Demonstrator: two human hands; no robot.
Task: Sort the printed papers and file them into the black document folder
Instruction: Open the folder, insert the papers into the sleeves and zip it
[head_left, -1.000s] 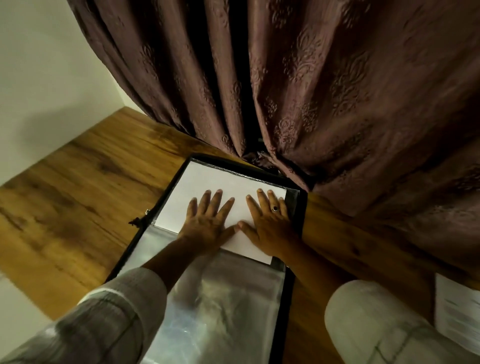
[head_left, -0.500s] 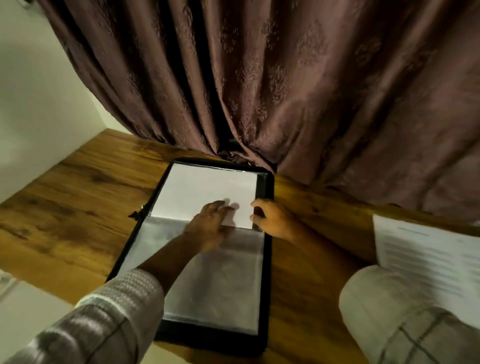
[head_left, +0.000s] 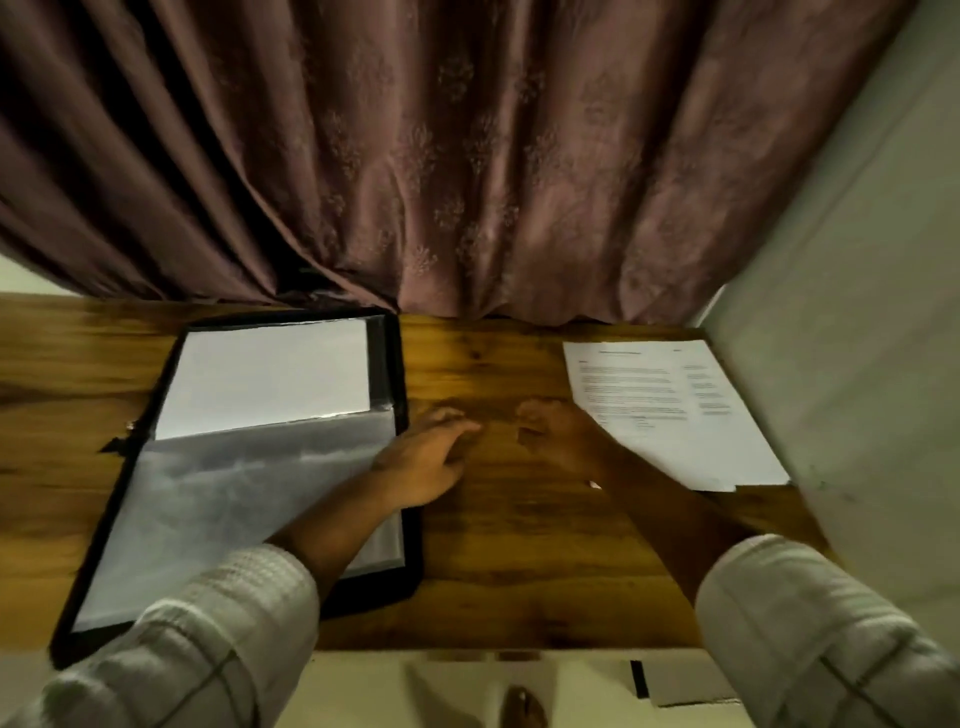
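Observation:
The black document folder (head_left: 397, 364) lies open on the left of the wooden table, a white sheet (head_left: 270, 376) tucked partway into its clear plastic sleeve (head_left: 218, 499). A stack of printed papers (head_left: 670, 410) lies at the right of the table. My left hand (head_left: 426, 457) hovers over the folder's right edge and the bare wood, fingers relaxed and holding nothing. My right hand (head_left: 558, 434) is just left of the printed stack with its fingers loosely curled and holds nothing. The image is blurred by motion.
A mauve patterned curtain (head_left: 441, 171) hangs along the table's far edge. A pale wall (head_left: 852, 322) bounds the table on the right. The wooden table (head_left: 498, 566) ends at a near edge with pale floor below.
Both hands have left the white sheet in the folder and moved right over the bare wood. The view has swung right, bringing the printed stack into sight.

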